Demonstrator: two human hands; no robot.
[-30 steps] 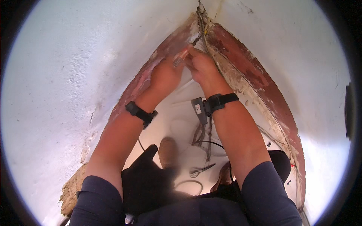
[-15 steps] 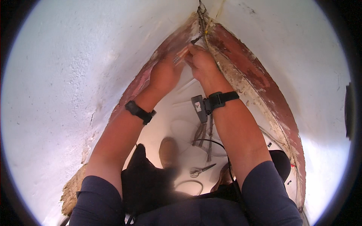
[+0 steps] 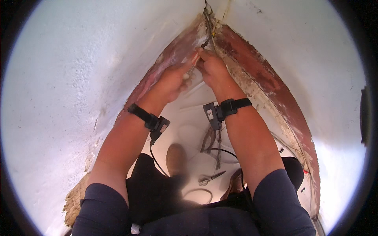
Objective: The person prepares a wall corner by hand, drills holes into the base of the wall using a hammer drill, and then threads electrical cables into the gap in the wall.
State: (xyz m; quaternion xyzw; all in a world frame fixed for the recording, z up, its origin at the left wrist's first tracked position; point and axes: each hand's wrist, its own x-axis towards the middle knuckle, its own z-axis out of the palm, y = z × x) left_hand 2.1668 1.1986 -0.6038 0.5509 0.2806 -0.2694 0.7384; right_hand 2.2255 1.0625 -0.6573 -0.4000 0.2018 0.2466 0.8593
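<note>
Both my hands meet at the narrow far end of a pointed white space. My left hand [image 3: 172,80] is closed round a slim orange-and-grey hand tool [image 3: 195,58]; its exact kind is not clear, and fingers cover part of it. My right hand [image 3: 212,67] is closed beside it, pinching at the lower end of a dark cable [image 3: 206,42] that hangs from the corner. The orange end of the tool lies against my right fingers, near the cable's end.
White walls close in on both sides, edged by reddish-brown strips [image 3: 271,74]. On the white floor lie scissors [image 3: 210,178], pliers [image 3: 208,139] and a bundle of thin wires [image 3: 219,155]. A shoe [image 3: 176,159] stands below. Black straps with small boxes [image 3: 159,128] are on both wrists.
My left hand has turned and dropped slightly, showing more of its fingers and the box on its wrist. The orange tool part now stands more upright. My right hand has barely moved.
</note>
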